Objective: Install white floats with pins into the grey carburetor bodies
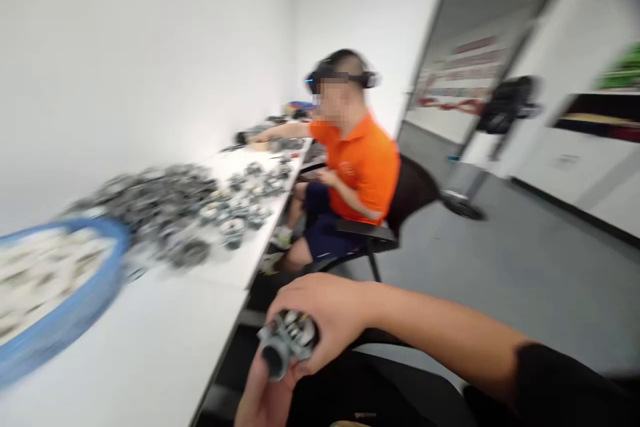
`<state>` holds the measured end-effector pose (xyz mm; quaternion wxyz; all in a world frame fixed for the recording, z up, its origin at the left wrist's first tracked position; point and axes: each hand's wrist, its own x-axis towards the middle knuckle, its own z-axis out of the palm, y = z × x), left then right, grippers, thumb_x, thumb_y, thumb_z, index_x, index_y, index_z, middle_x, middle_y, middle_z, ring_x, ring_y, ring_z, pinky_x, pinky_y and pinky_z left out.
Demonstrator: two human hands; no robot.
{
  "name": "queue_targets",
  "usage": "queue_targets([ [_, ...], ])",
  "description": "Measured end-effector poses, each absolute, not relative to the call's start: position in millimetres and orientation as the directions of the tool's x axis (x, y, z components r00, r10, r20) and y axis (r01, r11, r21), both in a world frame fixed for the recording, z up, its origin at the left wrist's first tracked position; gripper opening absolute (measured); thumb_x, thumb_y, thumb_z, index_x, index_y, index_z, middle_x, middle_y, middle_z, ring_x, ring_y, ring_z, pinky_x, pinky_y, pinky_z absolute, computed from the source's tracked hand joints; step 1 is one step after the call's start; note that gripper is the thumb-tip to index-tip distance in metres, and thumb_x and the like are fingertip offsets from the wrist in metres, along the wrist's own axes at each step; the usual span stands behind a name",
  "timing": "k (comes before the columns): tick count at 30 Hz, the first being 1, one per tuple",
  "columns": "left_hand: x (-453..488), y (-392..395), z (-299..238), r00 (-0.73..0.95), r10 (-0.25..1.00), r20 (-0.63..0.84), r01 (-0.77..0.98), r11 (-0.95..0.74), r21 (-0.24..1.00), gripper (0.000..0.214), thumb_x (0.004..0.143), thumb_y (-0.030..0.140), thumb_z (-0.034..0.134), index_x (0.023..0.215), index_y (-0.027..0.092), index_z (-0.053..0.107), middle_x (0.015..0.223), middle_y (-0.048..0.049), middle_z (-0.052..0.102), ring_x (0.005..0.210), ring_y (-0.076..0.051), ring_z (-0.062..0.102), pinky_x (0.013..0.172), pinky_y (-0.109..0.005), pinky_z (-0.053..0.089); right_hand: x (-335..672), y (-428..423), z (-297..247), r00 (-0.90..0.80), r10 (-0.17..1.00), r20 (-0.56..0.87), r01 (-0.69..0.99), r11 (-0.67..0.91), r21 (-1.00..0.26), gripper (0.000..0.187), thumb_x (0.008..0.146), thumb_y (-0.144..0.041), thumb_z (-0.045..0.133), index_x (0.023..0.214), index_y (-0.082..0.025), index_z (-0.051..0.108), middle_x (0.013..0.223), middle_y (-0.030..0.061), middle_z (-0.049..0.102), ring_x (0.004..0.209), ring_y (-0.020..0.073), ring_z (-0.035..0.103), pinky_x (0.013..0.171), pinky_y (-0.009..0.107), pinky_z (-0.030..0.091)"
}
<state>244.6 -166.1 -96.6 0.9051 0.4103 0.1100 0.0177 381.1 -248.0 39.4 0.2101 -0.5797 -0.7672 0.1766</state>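
Observation:
My right hand [325, 317] is closed over the top of a small grey metal part [286, 341] with a round opening, held in front of the table's edge. My left hand [265, 395] comes up from below and touches the underside of the same part; its fingers are mostly hidden. The picture is smeared by motion.
A white table [150, 353] runs along the left wall. On it stand a blue-rimmed tub [65, 310] of pale parts and a heap of grey metal parts [175, 203]. Further along a person in an orange shirt [363, 163] sits on a chair. Grey floor lies to the right.

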Motion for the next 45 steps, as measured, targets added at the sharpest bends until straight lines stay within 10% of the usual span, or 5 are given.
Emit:
queue_targets([
  [3, 215, -173, -99, 0.924, 0.381, -0.03, -0.271, 0.709, 0.651, 0.055, 0.077, 0.065, 0.07, 0.12, 0.029, 0.067, 0.108, -0.008, 0.072, 0.098, -0.031, 0.068, 0.084, -0.046, 0.056, 389, -240, 40, -0.223, 0.968, 0.113, 0.8, 0.248, -0.547, 0.06, 0.063, -0.037, 0.082, 0.117, -0.021, 0.059, 0.11, 0.0041, 0.068, 0.097, 0.0228, 0.065, 0.088, 0.033, 0.05],
  [9, 197, -174, -82, 0.933, 0.337, 0.126, -0.336, 0.695, 0.636, 0.069, 0.08, 0.059, 0.071, 0.136, 0.022, 0.057, 0.125, -0.0175, 0.067, 0.099, -0.029, 0.07, 0.087, -0.04, 0.052, 390, -222, 65, -0.262, 0.965, 0.026, 0.827, 0.238, -0.508, 0.05, 0.067, -0.022, 0.072, 0.116, -0.022, 0.058, 0.106, 0.0055, 0.068, 0.093, 0.0221, 0.065, 0.082, 0.032, 0.051],
  [15, 158, -182, -154, 0.95, 0.287, -0.122, -0.138, 0.736, 0.663, 0.058, 0.088, 0.051, 0.064, 0.137, 0.021, 0.057, 0.139, -0.0179, 0.06, 0.113, -0.027, 0.065, 0.096, -0.038, 0.047, 424, -190, 91, -0.213, 0.977, 0.026, 0.93, 0.21, -0.301, 0.048, 0.075, -0.032, 0.071, 0.121, -0.022, 0.06, 0.115, 0.0079, 0.068, 0.101, 0.0264, 0.066, 0.088, 0.035, 0.051],
  [21, 140, -188, -248, 0.76, 0.286, -0.583, -0.115, 0.943, 0.313, 0.056, 0.085, 0.063, 0.062, 0.111, 0.014, 0.069, 0.103, -0.0123, 0.073, 0.091, -0.024, 0.069, 0.079, -0.033, 0.052, 481, -148, 120, -0.067, 0.994, -0.083, 0.998, 0.067, -0.003, 0.058, 0.075, -0.04, 0.067, 0.128, -0.019, 0.058, 0.115, 0.0108, 0.068, 0.091, 0.0276, 0.066, 0.076, 0.033, 0.05],
  [45, 140, -168, -257, 0.564, 0.483, -0.67, -0.365, 0.874, 0.322, 0.031, 0.097, 0.038, 0.052, 0.108, 0.012, 0.065, 0.075, -0.0039, 0.065, 0.062, -0.014, 0.061, 0.057, -0.026, 0.045, 481, -113, 55, -0.231, 0.969, -0.091, 0.969, 0.238, 0.069, 0.054, 0.072, -0.033, 0.069, 0.123, -0.023, 0.058, 0.113, 0.0081, 0.068, 0.098, 0.0291, 0.065, 0.078, 0.033, 0.048],
])
